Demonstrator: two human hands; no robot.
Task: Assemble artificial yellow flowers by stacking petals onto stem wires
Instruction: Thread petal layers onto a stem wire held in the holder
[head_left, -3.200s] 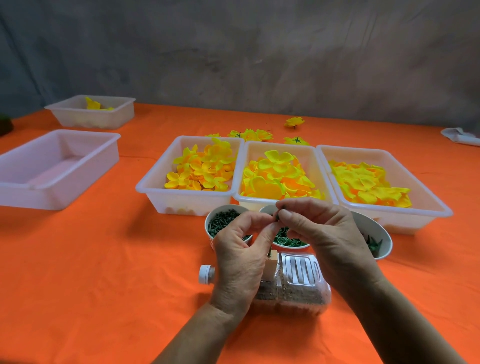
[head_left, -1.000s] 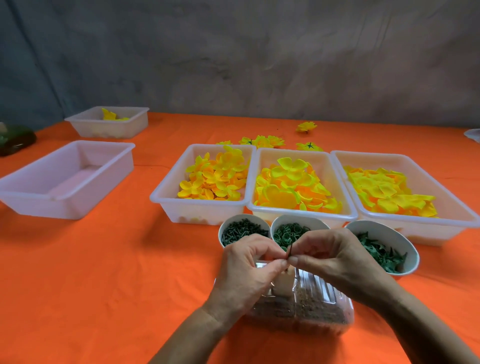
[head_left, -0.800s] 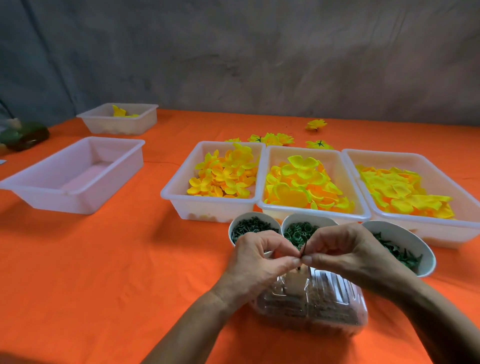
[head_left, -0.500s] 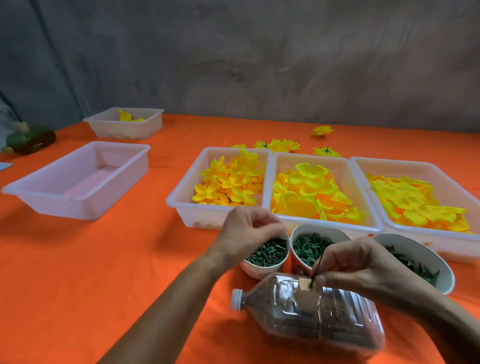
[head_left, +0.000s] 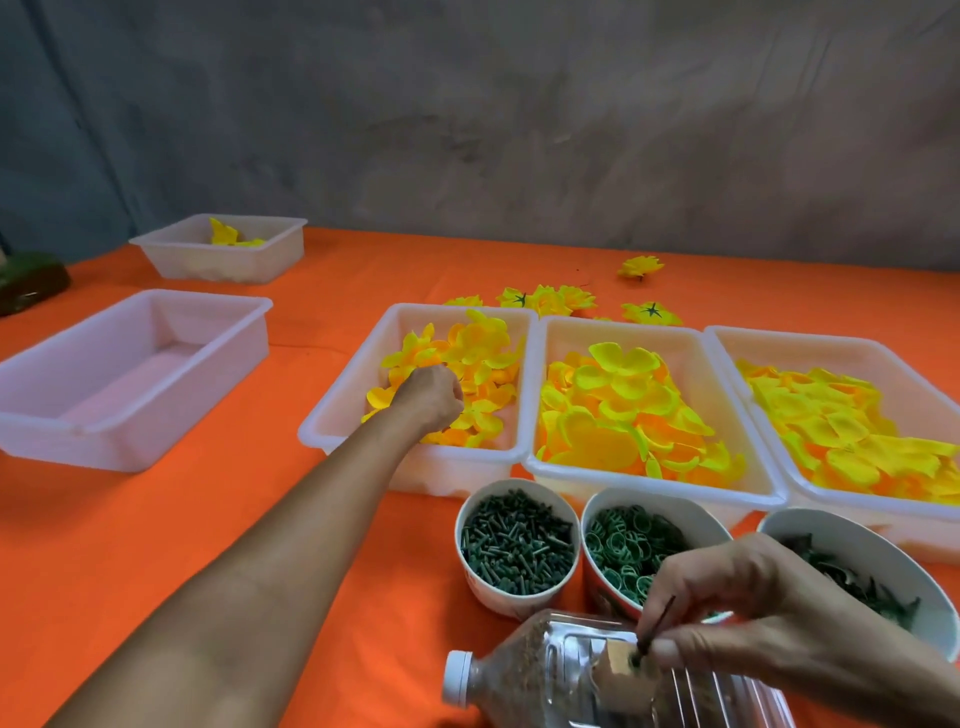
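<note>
My left hand (head_left: 431, 397) reaches into the left tray (head_left: 332, 421), fingers curled down into the small yellow petals (head_left: 485, 348) and pinching at one. My right hand (head_left: 753, 613) pinches a thin dark stem wire (head_left: 658, 621) upright over a clear plastic bottle (head_left: 540, 675) lying on its side at the front. The middle tray (head_left: 649, 483) holds medium petals (head_left: 613, 410). Large petals (head_left: 831, 426) fill the right tray (head_left: 727, 338).
In front of the trays stand a cup of green pegs (head_left: 498, 597), a cup of green rings (head_left: 597, 592) and a bowl of dark green leaves (head_left: 883, 540). An empty tray (head_left: 130, 431) and a far tray (head_left: 223, 265) sit left. Finished flowers (head_left: 550, 300) lie behind the trays.
My hands have parted: the left one went forward from the wire, over the cups, into the small-petal tray. The right hand keeps the wire above the bottle.
</note>
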